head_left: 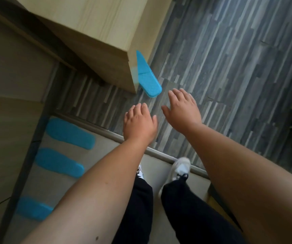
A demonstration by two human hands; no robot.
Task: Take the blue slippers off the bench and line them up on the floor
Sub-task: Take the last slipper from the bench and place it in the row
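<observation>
- Nearest me, I see black trouser legs (138, 208) and white sneakers (180, 169) standing on a pale grey mat (159, 173), below and behind both hands.
- Down and left of my left hand, three blue slippers lie side by side on that same mat: the closest one (33, 209), partly hidden by my left forearm, a middle one (59, 162), and the farthest of the three (70, 133). They lie roughly parallel, apart from each other.
- My left hand (139, 123) hangs palm down above the mat's far edge, fingers loosely curled and slightly spread, holding nothing.
- My right hand (182, 107) is just beside it to the right and a little further out, palm down over the grey plank floor (229, 67), fingers extended and spread, also empty.
- Just past my right hand's fingertips, up and to the left, a fourth blue slipper (148, 76) is on the floor, against the corner of a light wooden bench (106, 32). Neither hand touches it.
- Far to the left of both hands, brown cabinet fronts (9, 67) fill the edge of view.
</observation>
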